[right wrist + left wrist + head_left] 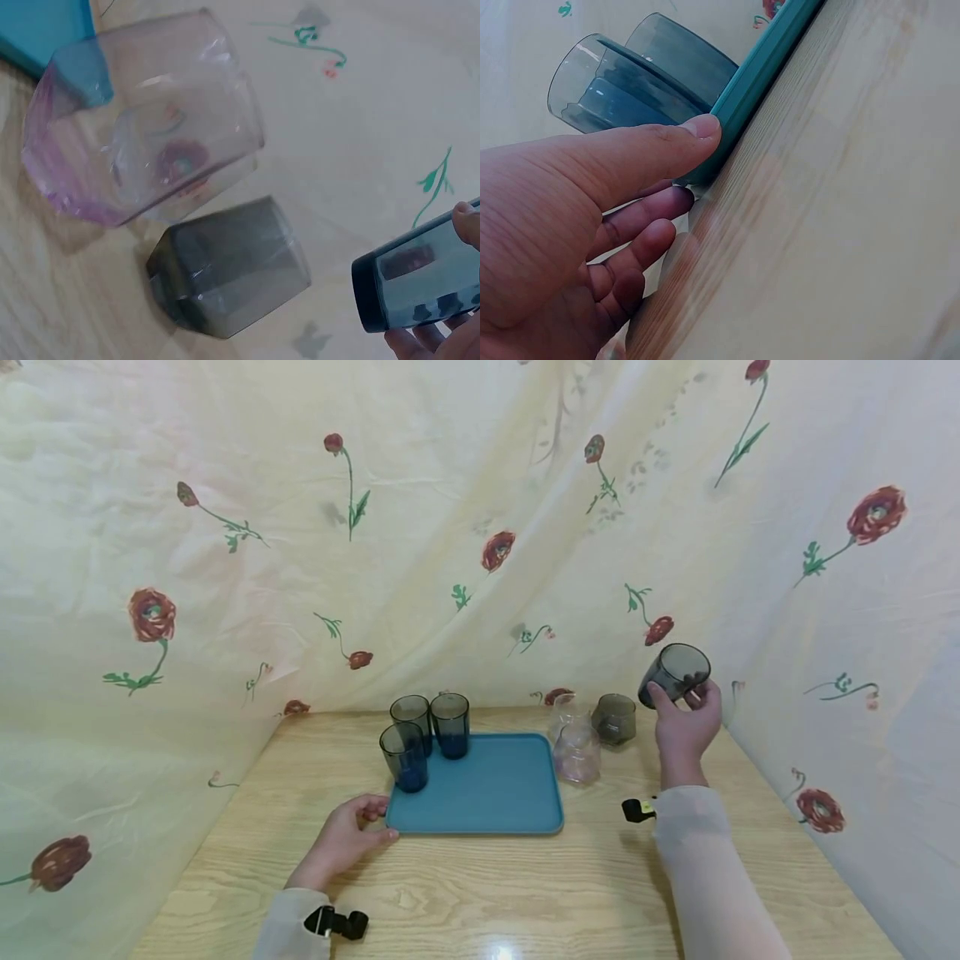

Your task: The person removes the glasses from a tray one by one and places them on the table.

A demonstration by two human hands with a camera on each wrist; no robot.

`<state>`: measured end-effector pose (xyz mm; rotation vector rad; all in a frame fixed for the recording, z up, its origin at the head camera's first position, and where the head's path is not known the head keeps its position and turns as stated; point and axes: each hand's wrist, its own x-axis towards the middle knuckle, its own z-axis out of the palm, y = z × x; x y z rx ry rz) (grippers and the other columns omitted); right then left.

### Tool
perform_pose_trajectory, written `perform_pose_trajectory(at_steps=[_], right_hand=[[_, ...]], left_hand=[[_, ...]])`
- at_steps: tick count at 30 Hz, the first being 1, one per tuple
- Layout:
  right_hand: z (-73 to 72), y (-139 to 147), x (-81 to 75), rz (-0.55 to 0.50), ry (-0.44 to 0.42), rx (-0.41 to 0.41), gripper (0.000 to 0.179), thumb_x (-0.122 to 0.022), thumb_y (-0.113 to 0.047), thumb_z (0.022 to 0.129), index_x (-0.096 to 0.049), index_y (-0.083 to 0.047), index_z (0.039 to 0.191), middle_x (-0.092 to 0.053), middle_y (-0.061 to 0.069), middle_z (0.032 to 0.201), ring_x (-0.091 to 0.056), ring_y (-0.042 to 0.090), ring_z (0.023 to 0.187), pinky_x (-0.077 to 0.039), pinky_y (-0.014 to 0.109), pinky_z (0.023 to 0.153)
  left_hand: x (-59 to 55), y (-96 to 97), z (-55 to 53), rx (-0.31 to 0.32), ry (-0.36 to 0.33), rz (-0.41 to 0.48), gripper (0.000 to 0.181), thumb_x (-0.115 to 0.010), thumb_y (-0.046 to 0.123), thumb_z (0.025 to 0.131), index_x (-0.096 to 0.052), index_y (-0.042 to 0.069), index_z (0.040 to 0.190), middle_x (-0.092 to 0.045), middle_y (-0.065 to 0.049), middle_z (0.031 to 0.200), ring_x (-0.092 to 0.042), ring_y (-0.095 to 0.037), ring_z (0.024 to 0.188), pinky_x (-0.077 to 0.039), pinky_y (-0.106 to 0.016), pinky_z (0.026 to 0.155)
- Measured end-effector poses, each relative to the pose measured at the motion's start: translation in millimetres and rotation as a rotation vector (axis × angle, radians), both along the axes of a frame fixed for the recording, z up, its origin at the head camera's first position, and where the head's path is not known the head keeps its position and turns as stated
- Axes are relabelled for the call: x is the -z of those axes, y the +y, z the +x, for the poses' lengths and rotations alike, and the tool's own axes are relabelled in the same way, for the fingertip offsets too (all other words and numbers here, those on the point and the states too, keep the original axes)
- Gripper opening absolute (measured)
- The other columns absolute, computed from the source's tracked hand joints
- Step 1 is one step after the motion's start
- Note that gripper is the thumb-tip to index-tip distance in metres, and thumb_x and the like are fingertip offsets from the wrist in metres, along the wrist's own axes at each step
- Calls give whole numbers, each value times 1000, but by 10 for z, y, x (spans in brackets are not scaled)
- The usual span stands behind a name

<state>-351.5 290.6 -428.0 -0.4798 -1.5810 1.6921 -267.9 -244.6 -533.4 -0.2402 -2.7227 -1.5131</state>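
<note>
My right hand (688, 731) grips a smoky dark glass tumbler (675, 672), raised at the right and tilted. In the right wrist view the tumbler (420, 277) shows its thick dark base, with fingertips (469, 223) on its side. At the front left corner of a blue tray (487, 789), my left hand (348, 837) pinches the edge. Its thumb (667, 146) presses on the rim in the left wrist view, the index fingertip just under the corner. Three matching tumblers (405, 768) stand upright at the tray's left end.
Right of the tray stand a pinkish clear glass (577, 760), another clear glass (567, 712) behind it and a squat smoky glass (615, 722). All are on the light wooden table (480, 893). A flowered cloth (420, 568) hangs behind and along both sides.
</note>
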Motion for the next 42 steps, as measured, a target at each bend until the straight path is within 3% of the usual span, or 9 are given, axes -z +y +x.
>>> perform_pose_trajectory(at_steps=[7,22,42], right_hand=[[-34,125,161,2,-101,12,75,-90,-31,85,-53,-28,150,-51,1,150,-48,20,137,-43,39,111],[-150,305,545,49,-296,-44,81,-86,-35,89,-45,-19,157,-44,6,160,-45,25,143,-44,38,113],[-167,317,697,111,-313,-82,87,-84,-30,91,-32,-11,159,-42,16,160,-43,31,144,-37,43,118]], left_hand=[[13,-15,-18,1,-2,-4,52,-92,16,83,-71,9,130,-68,1,110,-62,-17,104,-49,-45,99],[32,-14,-23,4,-1,-12,52,-92,16,83,-71,9,130,-68,1,111,-62,-16,104,-49,-45,100],[29,-14,-8,8,-12,-2,52,-91,18,84,-70,9,131,-68,1,111,-62,-17,104,-50,-47,100]])
